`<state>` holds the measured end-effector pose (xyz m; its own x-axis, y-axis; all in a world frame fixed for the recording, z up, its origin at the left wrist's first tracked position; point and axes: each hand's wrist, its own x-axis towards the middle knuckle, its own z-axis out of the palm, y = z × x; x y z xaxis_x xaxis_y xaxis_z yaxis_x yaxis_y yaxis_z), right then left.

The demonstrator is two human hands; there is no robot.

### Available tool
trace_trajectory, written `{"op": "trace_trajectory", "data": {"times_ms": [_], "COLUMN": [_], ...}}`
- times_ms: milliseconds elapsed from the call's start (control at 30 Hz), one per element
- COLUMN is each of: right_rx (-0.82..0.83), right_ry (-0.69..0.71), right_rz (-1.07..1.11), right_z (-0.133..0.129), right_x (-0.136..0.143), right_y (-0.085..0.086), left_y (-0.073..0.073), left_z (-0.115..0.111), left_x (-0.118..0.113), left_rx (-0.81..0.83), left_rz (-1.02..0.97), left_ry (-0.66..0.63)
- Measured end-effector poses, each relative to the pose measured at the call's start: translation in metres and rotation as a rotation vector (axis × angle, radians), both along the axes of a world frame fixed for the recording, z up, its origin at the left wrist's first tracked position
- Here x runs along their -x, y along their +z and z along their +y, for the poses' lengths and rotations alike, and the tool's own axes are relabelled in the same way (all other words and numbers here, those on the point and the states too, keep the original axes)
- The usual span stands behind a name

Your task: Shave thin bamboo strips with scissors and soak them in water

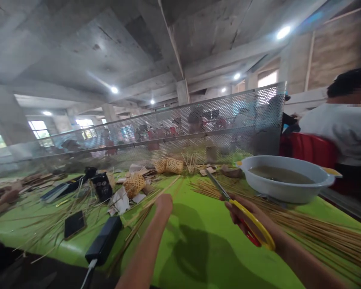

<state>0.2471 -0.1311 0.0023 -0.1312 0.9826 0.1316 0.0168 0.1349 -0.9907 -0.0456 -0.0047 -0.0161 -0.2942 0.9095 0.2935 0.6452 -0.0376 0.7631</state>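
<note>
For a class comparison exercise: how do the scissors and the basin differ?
The scissors are held in the right hand; the basin stands on the green table. The scissors are long and slim; the basin is wide and rounded. The scissors' handles mix yellow and red; the basin is mostly pale. Both show yellow on their handles.

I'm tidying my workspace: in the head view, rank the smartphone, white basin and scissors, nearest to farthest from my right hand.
1. Scissors, in your right hand.
2. White basin, beyond that hand, rightward.
3. Smartphone, far left, past your left hand.
</note>
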Motion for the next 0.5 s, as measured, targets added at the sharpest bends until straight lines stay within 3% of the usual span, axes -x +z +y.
{"op": "trace_trajectory", "data": {"times_ms": [100, 233, 367, 500], "right_rx": [-0.017, -0.045, -0.158, -0.124], "right_ry": [0.051, 0.016, -0.056, -0.026], "right_rz": [-0.016, -0.176, -0.455, -0.471], "right_z": [0.028, 0.052, 0.059, 0.051], "right_x": [0.017, 0.018, 0.007, 0.008], "right_y": [0.001, -0.018, -0.038, -0.034], "left_y": [0.003, 0.009, 0.013, 0.026], "left_z": [0.003, 0.005, 0.002, -0.001], "left_x": [-0.003, -0.003, -0.001, 0.006], "left_rx": [0.061, 0.203, 0.314, 0.361], "left_rz": [0.140, 0.302, 0.391, 0.369], "left_ry": [0.016, 0.030, 0.032, -0.016]}}
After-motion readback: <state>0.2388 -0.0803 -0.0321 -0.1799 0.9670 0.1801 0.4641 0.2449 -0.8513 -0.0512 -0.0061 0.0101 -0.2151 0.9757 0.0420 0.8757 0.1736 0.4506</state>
